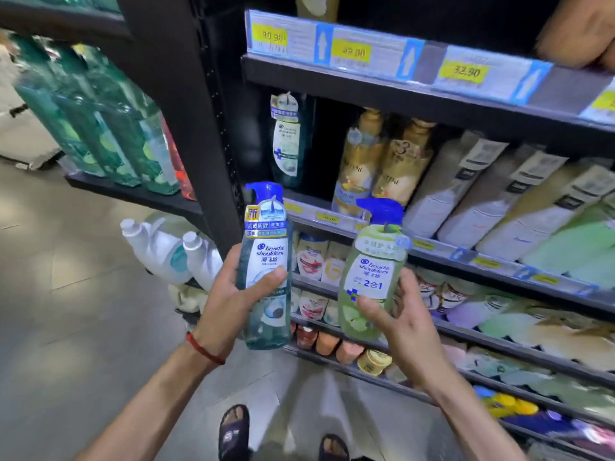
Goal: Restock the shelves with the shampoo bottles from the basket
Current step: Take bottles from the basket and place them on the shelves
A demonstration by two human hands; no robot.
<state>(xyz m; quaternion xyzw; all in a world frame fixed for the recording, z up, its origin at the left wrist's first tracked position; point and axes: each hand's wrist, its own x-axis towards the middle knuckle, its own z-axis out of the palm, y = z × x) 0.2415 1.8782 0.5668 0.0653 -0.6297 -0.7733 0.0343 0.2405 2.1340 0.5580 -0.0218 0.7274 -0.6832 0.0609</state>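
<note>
My left hand grips a teal shampoo bottle with a blue pump top, held upright in front of the shelves. My right hand holds a green apple shampoo bottle, also blue-topped and upright, just to the right of the first. One matching teal bottle stands at the left end of a shelf, with a dark gap beside it. The basket is not in view.
Gold bottles and tilted white and green bottles fill that shelf to the right. Price tags line the upper shelf edge; another person's arm rests there. A black upright post divides the bays. My sandalled feet stand on grey floor tiles.
</note>
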